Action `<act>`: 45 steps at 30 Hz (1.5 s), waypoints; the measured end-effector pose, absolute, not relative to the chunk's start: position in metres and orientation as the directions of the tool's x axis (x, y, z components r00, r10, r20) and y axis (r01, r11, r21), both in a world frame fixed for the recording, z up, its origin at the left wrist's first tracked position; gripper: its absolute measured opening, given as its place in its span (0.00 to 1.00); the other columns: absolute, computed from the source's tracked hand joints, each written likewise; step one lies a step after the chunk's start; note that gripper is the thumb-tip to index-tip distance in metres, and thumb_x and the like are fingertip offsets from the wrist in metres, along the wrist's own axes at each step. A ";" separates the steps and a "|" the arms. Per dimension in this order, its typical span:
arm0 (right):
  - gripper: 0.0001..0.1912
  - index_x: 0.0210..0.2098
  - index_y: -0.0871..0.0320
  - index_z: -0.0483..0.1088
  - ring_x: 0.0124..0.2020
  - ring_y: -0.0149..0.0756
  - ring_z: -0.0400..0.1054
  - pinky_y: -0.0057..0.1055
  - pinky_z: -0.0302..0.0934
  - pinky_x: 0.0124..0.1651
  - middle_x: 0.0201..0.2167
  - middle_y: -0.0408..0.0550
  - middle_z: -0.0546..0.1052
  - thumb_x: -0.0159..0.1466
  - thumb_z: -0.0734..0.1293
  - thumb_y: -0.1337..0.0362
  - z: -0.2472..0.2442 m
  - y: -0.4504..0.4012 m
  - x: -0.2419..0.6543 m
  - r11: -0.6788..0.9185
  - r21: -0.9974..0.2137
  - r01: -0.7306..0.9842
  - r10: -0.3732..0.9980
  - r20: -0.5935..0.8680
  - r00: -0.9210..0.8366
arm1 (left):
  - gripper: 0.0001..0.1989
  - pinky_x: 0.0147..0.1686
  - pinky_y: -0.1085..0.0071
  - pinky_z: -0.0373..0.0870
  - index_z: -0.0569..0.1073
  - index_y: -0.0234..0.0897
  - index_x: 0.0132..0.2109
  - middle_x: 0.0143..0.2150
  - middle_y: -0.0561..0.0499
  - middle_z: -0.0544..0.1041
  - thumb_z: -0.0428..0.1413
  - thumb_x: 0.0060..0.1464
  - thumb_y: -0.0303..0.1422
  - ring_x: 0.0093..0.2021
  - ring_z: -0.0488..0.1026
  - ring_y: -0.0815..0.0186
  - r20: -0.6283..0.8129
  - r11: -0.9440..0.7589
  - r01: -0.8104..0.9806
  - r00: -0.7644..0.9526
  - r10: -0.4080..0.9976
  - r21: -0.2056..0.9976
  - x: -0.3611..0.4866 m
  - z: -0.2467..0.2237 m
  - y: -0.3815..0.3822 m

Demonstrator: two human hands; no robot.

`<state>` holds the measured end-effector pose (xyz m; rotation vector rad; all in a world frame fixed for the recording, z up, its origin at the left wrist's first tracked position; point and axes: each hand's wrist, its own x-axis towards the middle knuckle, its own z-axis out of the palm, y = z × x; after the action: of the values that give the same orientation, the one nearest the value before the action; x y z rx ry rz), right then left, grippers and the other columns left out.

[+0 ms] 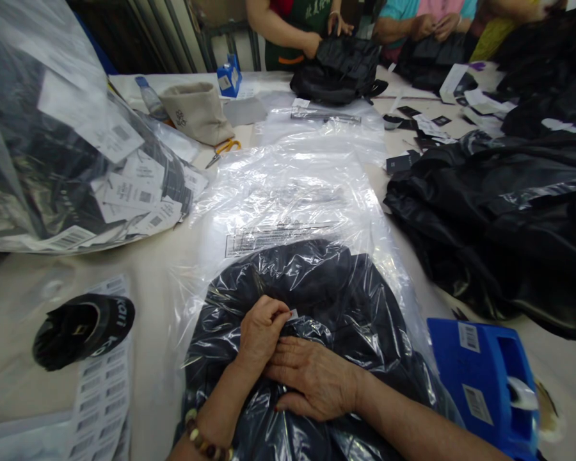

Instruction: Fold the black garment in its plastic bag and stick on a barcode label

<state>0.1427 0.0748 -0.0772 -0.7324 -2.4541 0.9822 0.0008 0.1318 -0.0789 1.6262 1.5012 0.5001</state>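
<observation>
Hands (288,358) press atop bagged garment (326,282) (black).

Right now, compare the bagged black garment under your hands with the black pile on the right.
The bagged garment is wrapped in clear plastic; the black pile lies bare on the table. The bagged garment is a single bundle pressed under the left hand and right hand; the pile is wider, loose and untouched. Both are dark, glossy and crumpled.
</observation>
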 end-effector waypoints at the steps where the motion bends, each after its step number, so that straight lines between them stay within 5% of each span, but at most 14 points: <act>1: 0.23 0.54 0.63 0.62 0.56 0.36 0.59 0.36 0.50 0.62 0.50 0.54 0.71 0.66 0.57 0.55 -0.077 0.075 0.143 0.620 -0.718 0.316 0.597 0.170 -0.784 | 0.06 0.34 0.73 0.61 0.72 0.39 0.27 0.28 0.56 0.68 0.53 0.49 0.29 0.30 0.66 0.71 -0.235 0.056 0.621 0.211 0.949 0.782 0.001 -0.079 0.131; 13: 0.23 0.55 0.63 0.60 0.57 0.37 0.58 0.37 0.48 0.63 0.52 0.56 0.70 0.66 0.57 0.55 -0.080 0.075 0.142 0.600 -0.739 0.306 0.585 0.145 -0.798 | 0.07 0.35 0.74 0.64 0.70 0.39 0.31 0.30 0.55 0.69 0.50 0.56 0.29 0.34 0.68 0.70 0.002 -0.299 0.742 0.372 0.928 0.600 -0.003 -0.088 0.128; 28: 0.19 0.47 0.64 0.67 0.52 0.37 0.64 0.36 0.54 0.60 0.44 0.55 0.74 0.65 0.58 0.56 -0.072 0.073 0.144 0.639 -0.700 0.321 0.622 0.223 -0.751 | 0.10 0.32 0.73 0.70 0.65 0.38 0.44 0.36 0.52 0.69 0.52 0.52 0.26 0.33 0.70 0.70 0.130 -0.342 0.761 0.327 0.936 0.552 -0.005 -0.094 0.129; 33: 0.14 0.45 0.65 0.68 0.50 0.39 0.66 0.39 0.60 0.56 0.45 0.55 0.75 0.66 0.56 0.67 -0.064 0.075 0.153 0.574 -0.541 0.615 0.814 0.293 -0.502 | 0.10 0.39 0.72 0.71 0.69 0.38 0.37 0.37 0.51 0.72 0.45 0.55 0.23 0.38 0.71 0.69 0.123 -0.473 0.733 0.479 0.869 0.489 -0.015 -0.082 0.121; 38: 0.21 0.56 0.66 0.61 0.60 0.47 0.57 0.51 0.55 0.59 0.57 0.56 0.66 0.67 0.56 0.62 -0.081 0.078 0.150 0.544 -0.265 0.796 0.839 0.202 -0.506 | 0.15 0.42 0.61 0.71 0.71 0.38 0.47 0.49 0.42 0.72 0.45 0.55 0.23 0.46 0.70 0.60 0.080 -0.487 0.806 0.491 0.868 0.336 -0.025 -0.081 0.109; 45: 0.21 0.54 0.61 0.65 0.60 0.46 0.57 0.53 0.46 0.63 0.57 0.52 0.67 0.66 0.57 0.58 -0.069 0.074 0.165 0.395 -0.201 0.896 0.919 0.084 -0.386 | 0.20 0.52 0.50 0.62 0.67 0.41 0.55 0.59 0.42 0.67 0.47 0.56 0.28 0.56 0.64 0.52 -0.040 -0.365 0.927 0.370 0.928 0.084 -0.051 -0.063 0.099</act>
<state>0.1655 0.0737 -0.0688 -1.6247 -2.4673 0.1822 -0.0512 0.0987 -0.0635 2.5221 1.7135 0.0223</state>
